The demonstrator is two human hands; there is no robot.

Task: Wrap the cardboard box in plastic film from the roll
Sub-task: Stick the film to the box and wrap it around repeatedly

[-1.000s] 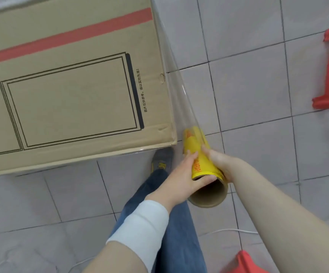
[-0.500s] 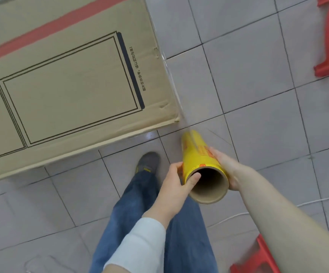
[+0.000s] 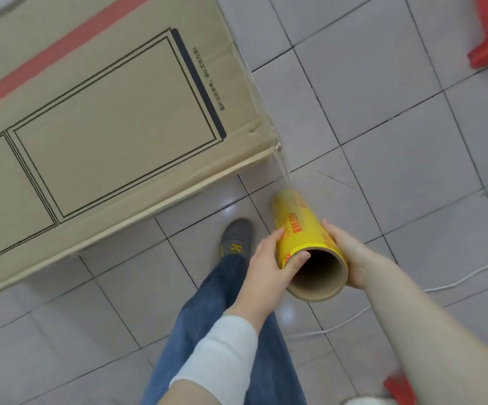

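The cardboard box (image 3: 105, 127) bore a red stripe, black outlined rectangles and a line of small Chinese print beside a thick black bar, too fine to read; the roll (image 3: 304, 235) had a yellow wrap with blurred red lettering. Both hands gripped the roll over the tiled floor (image 3: 383, 127), just below the box's near corner, as half a second before; the left hand (image 3: 269, 276) had its fingers curled round the left side, thumb across the brown card rim; the right hand (image 3: 351, 258) cupped the right side. Clear glossy film (image 3: 280, 168) stretched from roll to corner, which sat higher in view than before.
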